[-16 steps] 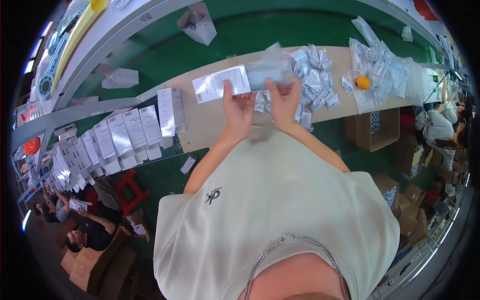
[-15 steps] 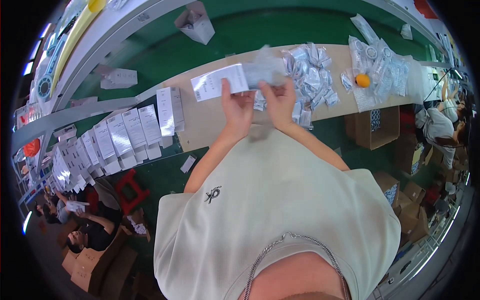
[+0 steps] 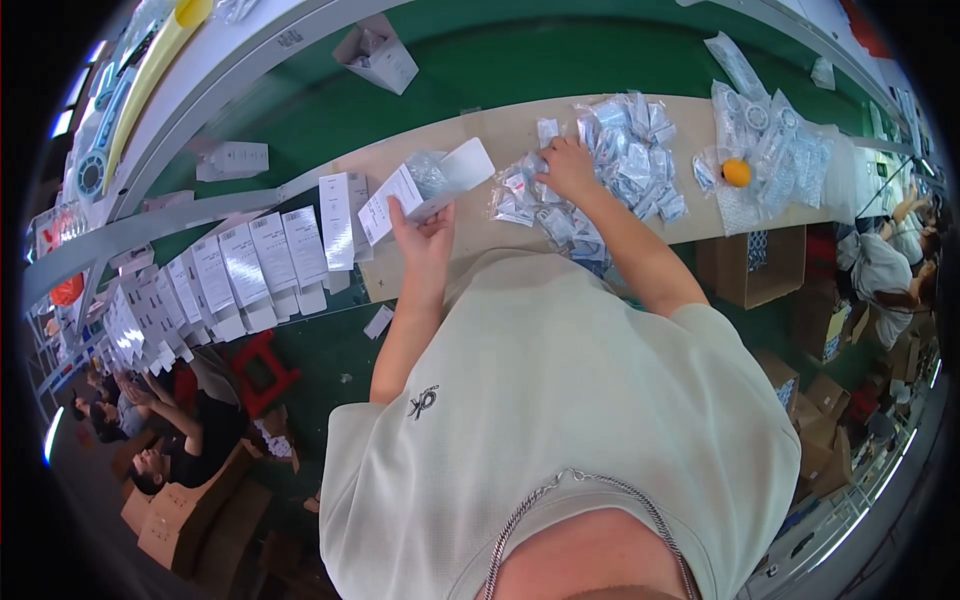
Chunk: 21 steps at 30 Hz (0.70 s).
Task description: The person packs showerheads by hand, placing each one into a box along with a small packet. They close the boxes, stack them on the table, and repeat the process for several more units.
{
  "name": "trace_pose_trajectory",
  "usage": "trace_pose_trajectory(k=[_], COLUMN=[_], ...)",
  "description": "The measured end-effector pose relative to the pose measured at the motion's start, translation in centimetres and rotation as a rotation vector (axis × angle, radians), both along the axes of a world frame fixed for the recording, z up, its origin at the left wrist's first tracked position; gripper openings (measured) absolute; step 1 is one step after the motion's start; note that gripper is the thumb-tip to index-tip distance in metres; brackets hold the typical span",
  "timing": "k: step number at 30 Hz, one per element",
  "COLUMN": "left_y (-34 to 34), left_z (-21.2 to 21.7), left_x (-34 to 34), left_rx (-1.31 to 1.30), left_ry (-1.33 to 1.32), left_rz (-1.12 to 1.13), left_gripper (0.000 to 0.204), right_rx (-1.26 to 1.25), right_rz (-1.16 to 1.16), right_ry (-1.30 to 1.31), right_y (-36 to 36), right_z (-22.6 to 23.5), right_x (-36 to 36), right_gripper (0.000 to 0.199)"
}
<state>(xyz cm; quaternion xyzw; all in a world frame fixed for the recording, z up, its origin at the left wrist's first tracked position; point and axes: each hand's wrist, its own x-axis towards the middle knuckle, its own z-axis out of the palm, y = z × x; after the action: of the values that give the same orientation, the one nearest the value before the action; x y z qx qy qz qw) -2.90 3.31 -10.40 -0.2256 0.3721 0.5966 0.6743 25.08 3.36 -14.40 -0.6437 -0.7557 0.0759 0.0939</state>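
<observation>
My left hand (image 3: 424,235) is closed around a white carton (image 3: 393,207), which is tilted with its end flap raised toward the right. A clear bubble-wrapped item (image 3: 427,175) sits partly inside the carton's open end; what is wrapped cannot be made out. Over on the right, my right hand (image 3: 570,168) reaches down to the left side of a heap of small clear plastic packets (image 3: 632,150). Its thumb and fingers are apart, touching or just above the packets, and the fingertips are partly hidden.
White cartons (image 3: 240,265) stand in a long row at the left. Bubble-wrapped parts (image 3: 760,140) and an orange ball-shaped thing (image 3: 736,173) lie at the right end of the tan board (image 3: 480,225). Beneath it is an open brown box (image 3: 755,270). A co-worker (image 3: 190,440) is at lower left.
The bubble-wrapped item went from between my hands into the carton. My left hand moved left and lower with the carton; my right hand let go and moved right to the packets.
</observation>
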Motion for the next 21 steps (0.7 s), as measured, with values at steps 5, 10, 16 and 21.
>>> trace_pose_trajectory(k=[5,10,16,21], left_y=[-0.9,-1.4,-1.6,-1.6], left_z=[-0.5,-1.4,-0.5,1.2], left_x=[0.1,0.2,2.0,2.9], left_rx=[0.003,0.031,0.09,0.173], left_ry=[0.072,0.074,0.204,0.286], left_rz=[-0.023,-0.036,-0.135,-0.245], left_gripper=[0.053,0.053,0.048,0.042], right_rx=[-0.033,-0.125,-0.281,-0.306], right_rz=[0.049,-0.251,-0.189,0.097], right_ry=[0.18,0.854,1.038,0.846], right_y=[1.0,1.1,1.1,1.9], right_z=[-1.0,2.8,10.6,9.1], right_x=[1.3,0.4,-5.3,-6.7], right_gripper=[0.025,0.02,0.018,0.018])
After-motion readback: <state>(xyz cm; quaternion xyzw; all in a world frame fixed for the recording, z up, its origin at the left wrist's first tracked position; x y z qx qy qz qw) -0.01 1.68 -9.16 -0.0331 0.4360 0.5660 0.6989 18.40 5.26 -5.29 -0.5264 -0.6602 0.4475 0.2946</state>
